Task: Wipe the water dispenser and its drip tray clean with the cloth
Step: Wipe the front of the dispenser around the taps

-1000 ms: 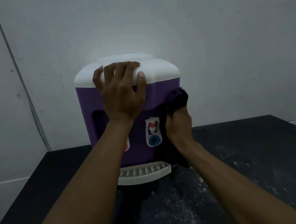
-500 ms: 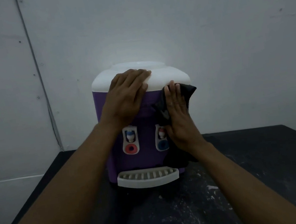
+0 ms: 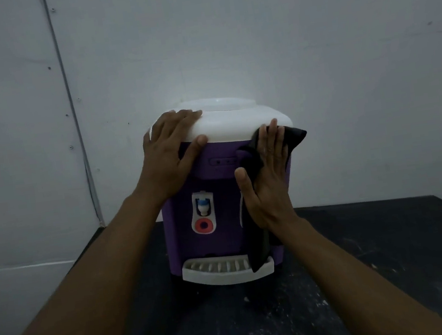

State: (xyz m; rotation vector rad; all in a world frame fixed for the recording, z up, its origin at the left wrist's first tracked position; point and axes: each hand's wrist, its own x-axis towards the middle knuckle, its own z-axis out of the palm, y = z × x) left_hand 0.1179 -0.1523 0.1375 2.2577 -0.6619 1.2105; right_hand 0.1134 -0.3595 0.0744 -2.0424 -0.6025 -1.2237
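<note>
Black table (image 3: 394, 257), matte top, back edge set against the wall. Surface scuffed: white specks and smears (image 3: 259, 297) scattered over the middle, and fainter pale scratches (image 3: 357, 247) toward the right side.

Wall (image 3: 253, 36) plain grey-white, dimly lit. A thin grey cable (image 3: 69, 103) runs down its left part from the top of view to the table's back left corner. A few small dark fixing dots (image 3: 49, 68) sit on either side of the cable. Low on the left a pale horizontal ledge line (image 3: 24, 265) crosses the wall. One small dark mark (image 3: 430, 23) high on the right.
</note>
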